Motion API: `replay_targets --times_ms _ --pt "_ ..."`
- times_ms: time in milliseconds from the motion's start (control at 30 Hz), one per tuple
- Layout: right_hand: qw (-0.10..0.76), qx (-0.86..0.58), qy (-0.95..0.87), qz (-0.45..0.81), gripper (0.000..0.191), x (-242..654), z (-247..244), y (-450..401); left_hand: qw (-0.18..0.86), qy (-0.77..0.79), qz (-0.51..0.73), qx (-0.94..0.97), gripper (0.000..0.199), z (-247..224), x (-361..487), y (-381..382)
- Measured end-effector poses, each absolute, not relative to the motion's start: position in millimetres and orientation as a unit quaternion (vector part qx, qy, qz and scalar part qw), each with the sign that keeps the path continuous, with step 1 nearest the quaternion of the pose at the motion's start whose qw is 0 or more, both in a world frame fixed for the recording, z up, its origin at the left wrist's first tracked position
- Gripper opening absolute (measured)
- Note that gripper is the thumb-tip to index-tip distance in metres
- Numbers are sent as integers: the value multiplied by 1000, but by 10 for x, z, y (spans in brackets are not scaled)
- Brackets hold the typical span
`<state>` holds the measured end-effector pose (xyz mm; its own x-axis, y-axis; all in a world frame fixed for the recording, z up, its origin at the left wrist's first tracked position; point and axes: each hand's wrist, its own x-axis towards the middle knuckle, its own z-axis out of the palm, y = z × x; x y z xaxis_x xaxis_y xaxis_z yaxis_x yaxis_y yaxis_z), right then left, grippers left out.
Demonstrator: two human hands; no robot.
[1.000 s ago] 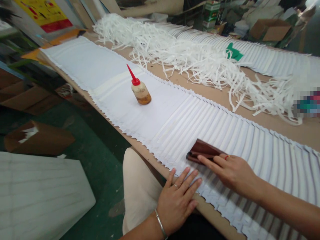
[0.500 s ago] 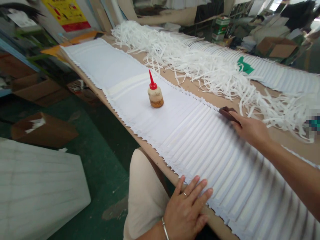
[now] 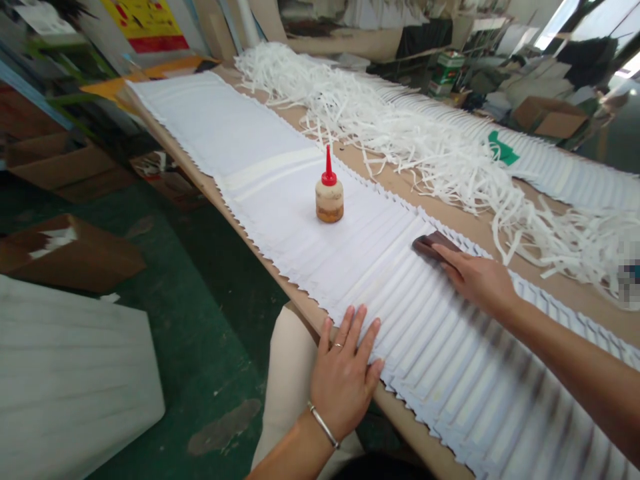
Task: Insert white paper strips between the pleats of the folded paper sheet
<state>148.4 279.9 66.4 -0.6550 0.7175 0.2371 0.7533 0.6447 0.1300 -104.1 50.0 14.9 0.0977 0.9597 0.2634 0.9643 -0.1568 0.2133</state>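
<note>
Overlapping white strip-edged sheets [image 3: 280,200] run the length of the table in a long row. My left hand [image 3: 345,373] lies with fingers spread on their near edge. My right hand [image 3: 475,280] grips a dark brown flat block [image 3: 434,244], which rests on the sheets toward their far edge; its exact kind is unclear. A small squeeze bottle [image 3: 329,201] with a red pointed nozzle and amber liquid inside stands upright on the sheets, left of the block and touched by neither hand.
Behind the row lies a long heap of loose white strips [image 3: 400,133], with a green scrap [image 3: 504,148] on it. Another row of sheets [image 3: 575,163] is farther back. Cardboard boxes [image 3: 75,260] and a large white bundle [image 3: 75,373] stand on the floor at left.
My right hand has brought the brown block left and slightly nearer, off the far edge onto the sheets. My left hand has slid up and left along the near edge. The view has shifted slightly.
</note>
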Motion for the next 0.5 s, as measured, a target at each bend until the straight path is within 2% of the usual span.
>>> replay_targets --times_ms 100,167,233,300,500 --pt "112 -337 -931 -78 57 1226 700 2573 26 -686 -203 -699 70 120 -990 510" --pt "91 -217 -970 -59 60 1014 671 2285 38 -703 -213 -678 75 78 -963 528" --pt "68 -159 -983 -70 63 880 623 2120 37 -703 -213 -677 75 40 -950 541" --pt "61 -183 -977 -97 63 865 580 2195 30 -703 -213 -678 75 20 -948 544" --pt "52 -398 -907 -125 45 1066 573 3175 40 -700 -241 -671 77 -3 -951 539"
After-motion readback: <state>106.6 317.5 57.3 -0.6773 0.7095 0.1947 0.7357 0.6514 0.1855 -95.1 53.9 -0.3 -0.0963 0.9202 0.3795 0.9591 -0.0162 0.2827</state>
